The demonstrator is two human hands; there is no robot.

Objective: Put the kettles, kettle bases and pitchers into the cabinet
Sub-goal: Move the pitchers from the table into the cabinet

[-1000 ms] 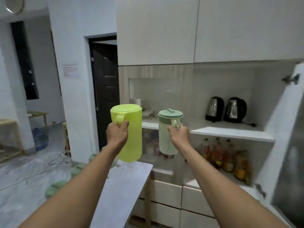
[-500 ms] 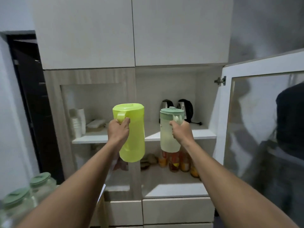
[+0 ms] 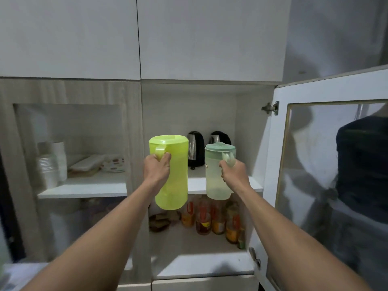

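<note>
My left hand [image 3: 156,168] grips the handle of a tall lime-green pitcher [image 3: 173,177], held upright in the air in front of the open cabinet. A pale green pitcher [image 3: 216,181] with a darker green lid hangs from my right hand [image 3: 233,173], which grips its handle. Both pitchers hover just in front of the upper shelf [image 3: 197,182]. At the back of that shelf stand two steel-and-black kettles [image 3: 195,148] [image 3: 220,137], partly hidden behind the pitchers.
The glass cabinet door [image 3: 327,164] stands open at the right. Several bottles [image 3: 212,217] fill the lower shelf. Behind the shut left glass door [image 3: 69,156] are stacked cups [image 3: 52,162] and dishes. White upper cabinet doors [image 3: 138,36] are shut.
The view has swung from the doorway to face the open cabinet and come closer. Both pitchers stay gripped and are now nearer the upper shelf.
</note>
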